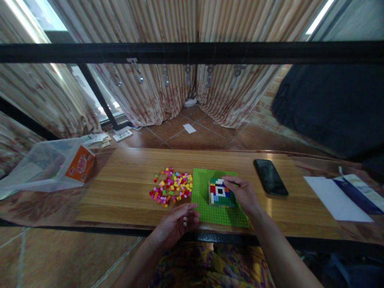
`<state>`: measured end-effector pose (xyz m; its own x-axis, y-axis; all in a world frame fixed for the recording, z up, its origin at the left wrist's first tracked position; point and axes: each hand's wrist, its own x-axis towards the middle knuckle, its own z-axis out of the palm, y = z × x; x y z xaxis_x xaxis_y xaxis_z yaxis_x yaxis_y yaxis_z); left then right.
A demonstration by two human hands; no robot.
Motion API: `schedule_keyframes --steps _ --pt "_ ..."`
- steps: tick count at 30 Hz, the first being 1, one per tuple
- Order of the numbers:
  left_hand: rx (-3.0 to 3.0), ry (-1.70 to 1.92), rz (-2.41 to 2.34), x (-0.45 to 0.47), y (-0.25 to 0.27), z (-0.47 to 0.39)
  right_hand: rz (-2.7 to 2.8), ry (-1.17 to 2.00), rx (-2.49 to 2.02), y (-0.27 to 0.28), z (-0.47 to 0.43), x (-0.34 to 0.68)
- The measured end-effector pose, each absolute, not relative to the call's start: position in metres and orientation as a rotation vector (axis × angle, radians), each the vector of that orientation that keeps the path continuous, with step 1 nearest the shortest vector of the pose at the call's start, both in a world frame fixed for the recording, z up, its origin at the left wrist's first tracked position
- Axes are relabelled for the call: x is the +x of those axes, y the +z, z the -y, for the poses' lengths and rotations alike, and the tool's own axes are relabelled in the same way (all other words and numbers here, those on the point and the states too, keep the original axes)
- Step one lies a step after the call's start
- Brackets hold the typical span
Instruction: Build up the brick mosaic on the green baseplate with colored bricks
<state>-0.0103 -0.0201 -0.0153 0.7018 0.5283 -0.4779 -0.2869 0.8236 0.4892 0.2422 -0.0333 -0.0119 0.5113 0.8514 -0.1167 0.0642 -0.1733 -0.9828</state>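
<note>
A square block of stacked toy bricks (216,199), with red, white, blue and green pieces around a black centre, stands on the green baseplate (204,214). My right hand (241,194) reaches over its upper right side, fingertips pinched together at the top layer; whatever is between them is hidden. My left hand (180,224) is near the baseplate's lower left edge, palm turned up and fingers curled, holding small white bricks (185,221). Left of the baseplate lies a loose pile of small bricks (171,186) in yellow, pink, red, orange and green.
A black phone (271,177) lies on the wooden board (120,188) to the right. Beyond it are white paper (336,200) and a dark blue item (357,196). At the left stands a clear plastic bin (48,160) with an orange label. A black bar (192,53) crosses behind the table.
</note>
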Motion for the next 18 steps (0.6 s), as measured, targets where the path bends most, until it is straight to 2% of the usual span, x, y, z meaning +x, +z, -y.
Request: schedule_keyframes --steps 18 --pt "0.416 0.489 -0.676 -0.009 -0.013 0.023 0.888 0.876 -1.656 -0.014 0.032 0.242"
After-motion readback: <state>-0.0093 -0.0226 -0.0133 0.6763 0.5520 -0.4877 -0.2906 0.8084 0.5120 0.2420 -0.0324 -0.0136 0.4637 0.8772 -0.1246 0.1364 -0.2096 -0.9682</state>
